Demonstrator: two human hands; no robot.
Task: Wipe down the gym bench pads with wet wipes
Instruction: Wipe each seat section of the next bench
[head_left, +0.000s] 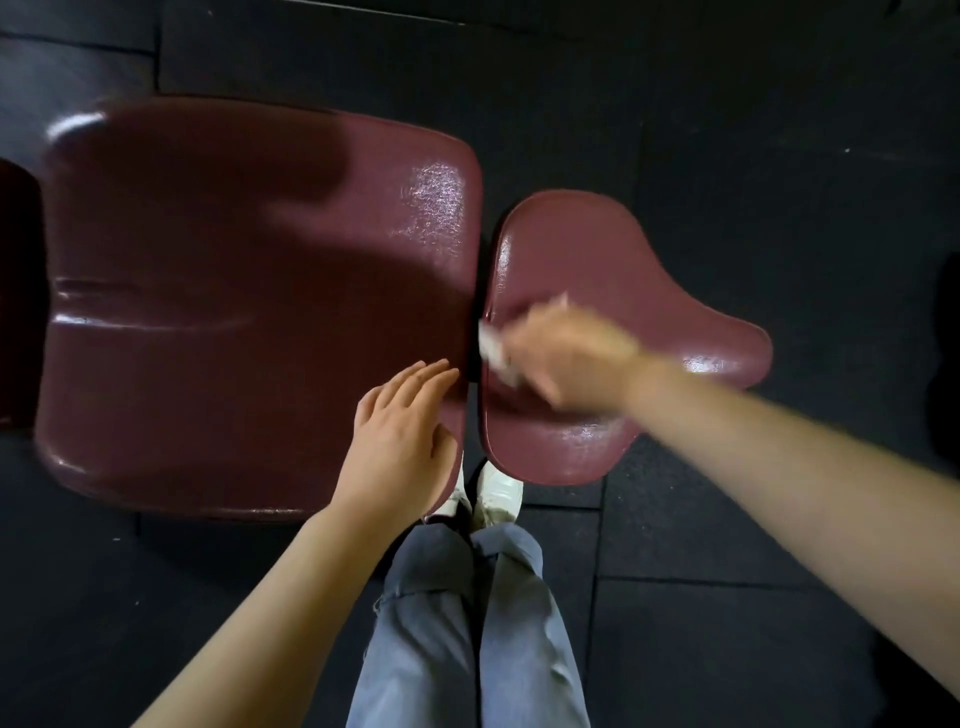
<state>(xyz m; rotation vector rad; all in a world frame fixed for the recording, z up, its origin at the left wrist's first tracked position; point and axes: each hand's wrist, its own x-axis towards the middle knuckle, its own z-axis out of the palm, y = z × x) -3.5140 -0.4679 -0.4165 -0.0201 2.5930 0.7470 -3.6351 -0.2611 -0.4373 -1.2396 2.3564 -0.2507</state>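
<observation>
Two dark red vinyl bench pads lie side by side below me. The large back pad (234, 291) fills the left; the smaller seat pad (582, 249) sits to its right across a narrow gap. My right hand (571, 358) holds a white wet wipe (493, 351) against the seat pad near the gap, blurred by motion. With fingers straight, my left hand (400, 447) rests flat on the back pad's near right corner. Wet sheen shows on both pads.
Black rubber floor tiles (727, 623) surround the bench. My legs in grey trousers (467, 623) and white shoes (496, 493) stand at the gap between the pads. A dark part of the bench frame (15, 291) shows at the left edge.
</observation>
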